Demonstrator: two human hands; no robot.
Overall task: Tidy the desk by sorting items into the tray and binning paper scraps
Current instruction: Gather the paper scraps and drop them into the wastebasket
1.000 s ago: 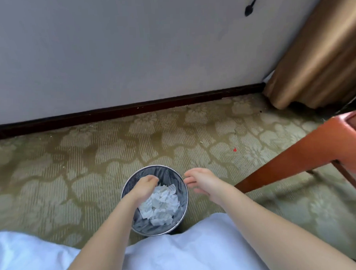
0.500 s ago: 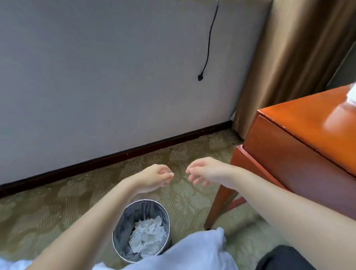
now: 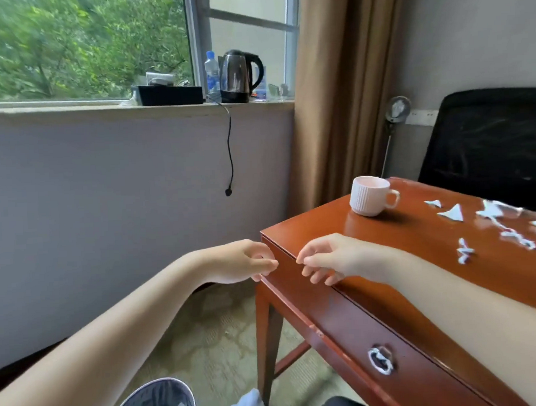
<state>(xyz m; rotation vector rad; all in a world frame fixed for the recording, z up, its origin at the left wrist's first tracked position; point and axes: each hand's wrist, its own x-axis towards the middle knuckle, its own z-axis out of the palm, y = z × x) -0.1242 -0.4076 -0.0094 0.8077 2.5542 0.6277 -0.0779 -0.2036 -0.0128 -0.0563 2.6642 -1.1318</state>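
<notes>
I see both arms extended forward. The left hand [image 3: 241, 260] and right hand [image 3: 333, 258] hover at the table's [image 3: 317, 228] near corner, fingers loosely curled, holding nothing. Paper scraps [image 3: 453, 213] lie on the table right of the cup [image 3: 371, 198]. The bin [image 3: 155, 398] stands on the floor, lower left.

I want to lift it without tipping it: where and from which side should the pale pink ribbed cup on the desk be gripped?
Likely by its loop handle, the right hand coming in from the right. The pale pink ribbed ceramic cup stands upright near the far left corner of the orange-brown wooden desk, and the handle juts rightward toward the torn white paper scraps.
</notes>
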